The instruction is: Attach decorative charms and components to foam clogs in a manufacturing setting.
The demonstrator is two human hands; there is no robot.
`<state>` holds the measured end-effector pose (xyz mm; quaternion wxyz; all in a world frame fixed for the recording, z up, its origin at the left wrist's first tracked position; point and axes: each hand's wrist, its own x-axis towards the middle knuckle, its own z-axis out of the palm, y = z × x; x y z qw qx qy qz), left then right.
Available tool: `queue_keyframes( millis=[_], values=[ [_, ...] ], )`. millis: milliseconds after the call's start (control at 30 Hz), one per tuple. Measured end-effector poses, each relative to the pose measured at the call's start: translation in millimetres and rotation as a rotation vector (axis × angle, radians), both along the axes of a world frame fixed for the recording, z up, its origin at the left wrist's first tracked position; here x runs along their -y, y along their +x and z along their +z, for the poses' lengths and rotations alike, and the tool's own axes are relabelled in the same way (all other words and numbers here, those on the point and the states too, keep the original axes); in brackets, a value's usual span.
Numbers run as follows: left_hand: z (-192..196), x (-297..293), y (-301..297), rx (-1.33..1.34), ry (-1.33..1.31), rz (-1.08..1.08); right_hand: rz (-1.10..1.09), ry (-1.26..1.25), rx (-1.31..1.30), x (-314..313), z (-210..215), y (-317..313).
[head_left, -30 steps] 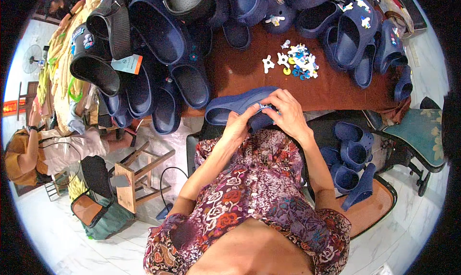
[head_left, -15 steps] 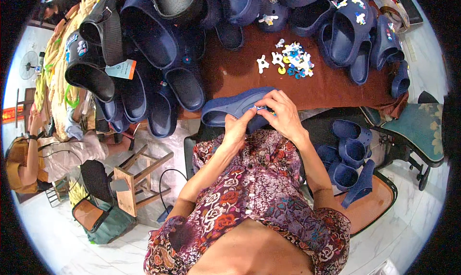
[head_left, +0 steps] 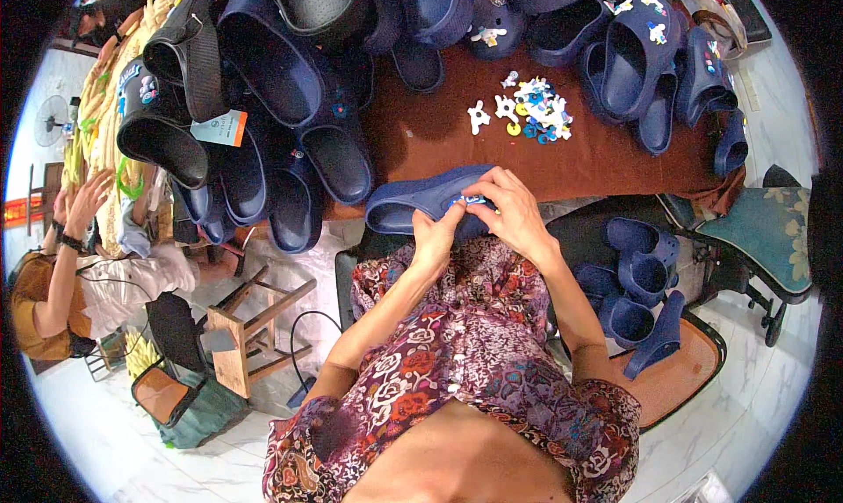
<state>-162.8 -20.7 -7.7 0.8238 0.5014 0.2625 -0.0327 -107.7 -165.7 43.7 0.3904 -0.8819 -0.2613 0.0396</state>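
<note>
A dark blue foam clog (head_left: 406, 203) lies tilted at the table's near edge, above my lap. My left hand (head_left: 434, 242) grips its near side, the thumb pressed up by a small blue-and-white shoe charm (head_left: 472, 201). From the right, my right hand (head_left: 516, 211) pinches at this charm against the clog's upper. Part of the charm is hidden under my fingers, and a yellow bit shows beside them. Beyond the clog, loose charms (head_left: 546, 112) in white, blue and yellow lie in a small pile on the brown tabletop (head_left: 430, 139).
Many dark clogs (head_left: 338, 161) crowd the table's left side and back. More clogs, some with charms (head_left: 657, 33), stand at the right. Several blue clogs (head_left: 645, 279) sit on a tan-topped seat (head_left: 680, 371). A wooden stool (head_left: 230, 349) and a co-worker (head_left: 48, 305) are at left.
The clog and my hands have shifted very slightly left, and more of the charm shows between my fingers. At far left, a co-worker's hand has come up into view.
</note>
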Motion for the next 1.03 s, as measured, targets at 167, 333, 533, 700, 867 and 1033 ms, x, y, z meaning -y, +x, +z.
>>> queue_keyframes(
  millis=[167, 333, 533, 700, 867, 1033],
  values=[
    [2, 2, 5, -0.012, -0.110, 0.031, -0.104, 0.070, 0.055, 10, 3, 4],
    [14, -8, 16, -0.128, -0.325, 0.053, -0.362, 0.005, 0.105, 30, -5, 2],
    [4, -26, 26, -0.074, -0.532, -0.049, -0.423, 0.226, -0.218, 40, -33, -1],
    [-31, -53, 23, -0.103, -0.203, -0.326, -0.448, 0.287, -0.258, 41, -47, 4],
    [30, -47, 22, -0.228, 0.318, -0.499, -0.445, 0.289, -0.254, 40, -50, 8],
    [16, -47, 24, -0.099, 0.292, -0.690, -0.398, 0.324, -0.363, 41, -44, 23]
  ],
)
